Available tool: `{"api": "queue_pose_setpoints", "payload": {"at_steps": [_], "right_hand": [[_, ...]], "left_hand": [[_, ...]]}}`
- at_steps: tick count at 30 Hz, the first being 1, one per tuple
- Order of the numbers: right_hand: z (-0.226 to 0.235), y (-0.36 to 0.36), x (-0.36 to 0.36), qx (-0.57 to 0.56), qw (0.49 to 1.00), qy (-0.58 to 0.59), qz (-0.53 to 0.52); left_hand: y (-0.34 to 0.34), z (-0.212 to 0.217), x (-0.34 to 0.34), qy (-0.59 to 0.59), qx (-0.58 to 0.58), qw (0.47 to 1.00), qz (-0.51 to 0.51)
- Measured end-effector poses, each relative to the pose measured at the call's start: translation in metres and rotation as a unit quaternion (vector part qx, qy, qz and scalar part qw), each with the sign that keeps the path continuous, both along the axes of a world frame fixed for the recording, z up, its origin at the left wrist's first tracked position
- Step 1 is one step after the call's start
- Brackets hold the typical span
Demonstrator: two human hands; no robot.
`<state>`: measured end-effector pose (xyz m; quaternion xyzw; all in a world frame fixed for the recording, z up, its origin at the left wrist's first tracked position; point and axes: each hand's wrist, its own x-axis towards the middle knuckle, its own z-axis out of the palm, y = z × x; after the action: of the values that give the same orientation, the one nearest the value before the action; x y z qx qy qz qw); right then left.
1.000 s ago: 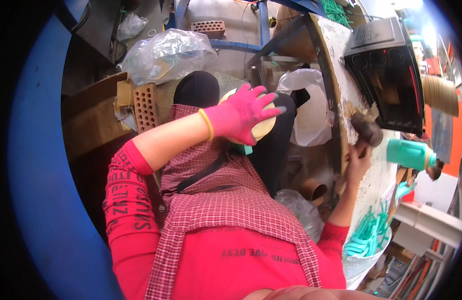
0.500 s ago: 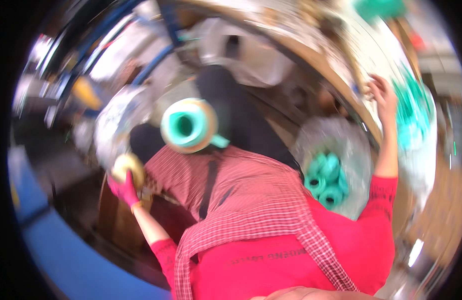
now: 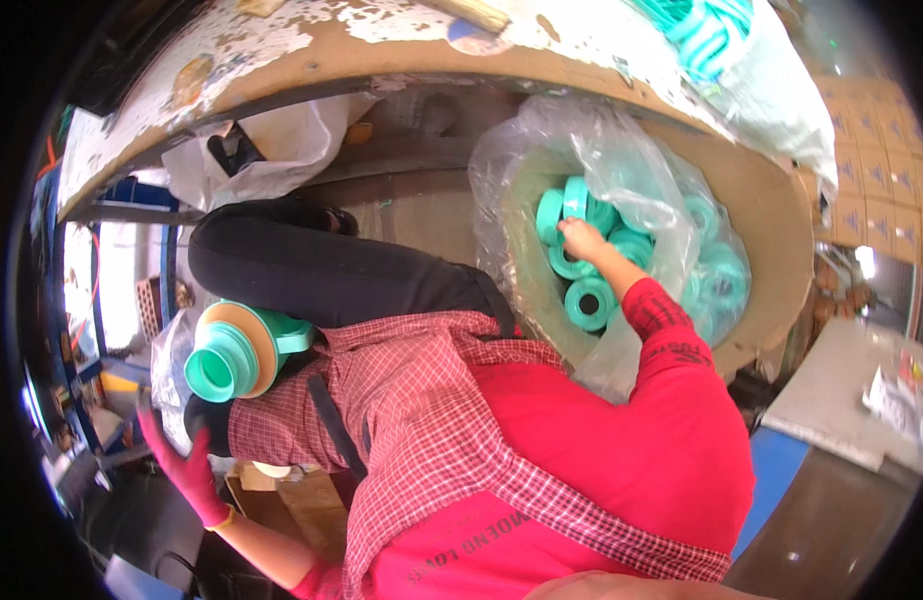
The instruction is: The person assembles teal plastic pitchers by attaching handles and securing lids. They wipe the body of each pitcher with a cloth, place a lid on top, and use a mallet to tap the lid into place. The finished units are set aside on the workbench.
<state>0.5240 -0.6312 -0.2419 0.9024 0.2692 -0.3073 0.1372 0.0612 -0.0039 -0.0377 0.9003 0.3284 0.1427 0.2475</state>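
My right hand (image 3: pixel 583 238), bare, reaches into a clear plastic bag (image 3: pixel 622 170) that lines a round tan drum (image 3: pixel 772 230). Its fingers are closed on one of several green ring-shaped pipe fittings (image 3: pixel 589 303) heaped inside. A larger green fitting with a tan disc on it (image 3: pixel 237 352) lies on my lap, against my black trouser leg (image 3: pixel 322 275). My left hand (image 3: pixel 185 463), in a pink glove, hangs low at my left side with fingers apart and nothing in it, just below a dark object.
A worn, paint-flecked table edge (image 3: pixel 312 60) curves overhead, with a white plastic bag (image 3: pixel 272 150) under it. More green fittings in a bag (image 3: pixel 732 50) sit at the top right. A blue frame (image 3: pixel 132 200) and clutter stand on the left, a grey slab (image 3: pixel 842 400) on the right.
My right hand has come down from the table edge into the bag of fittings. My left hand has dropped lower and no longer holds the tan disc, which now sits on the lap fitting.
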Motion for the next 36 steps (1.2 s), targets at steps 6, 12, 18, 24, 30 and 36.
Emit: {"api": "queue_pose_setpoints", "payload": {"at_steps": [6,12,18,24,30,36], "right_hand": [[-0.096,-0.001,0.031,-0.066,0.962,-0.057,0.258],[-0.098,0.002,0.05,-0.126,0.918,-0.089,0.366],[0.051,0.052,0.051,-0.016,0.971,0.057,0.23],[0.234,0.251,0.026,0.572,0.795,0.201,-0.028],[0.289,0.412,-0.032,0.779,0.57,0.002,0.263],[0.294,0.44,-0.052,0.802,0.464,0.071,0.37]], "left_hand": [[-0.069,0.05,0.125,0.289,0.116,0.916,-0.252],[-0.055,0.069,0.071,0.221,0.086,0.958,-0.162],[-0.056,0.113,-0.049,-0.173,-0.037,0.958,0.226],[-0.079,0.004,-0.098,-0.508,-0.386,0.683,0.356],[-0.089,-0.063,-0.059,-0.544,-0.445,0.647,0.295],[-0.091,-0.082,-0.057,-0.53,-0.538,0.603,0.257]]}}
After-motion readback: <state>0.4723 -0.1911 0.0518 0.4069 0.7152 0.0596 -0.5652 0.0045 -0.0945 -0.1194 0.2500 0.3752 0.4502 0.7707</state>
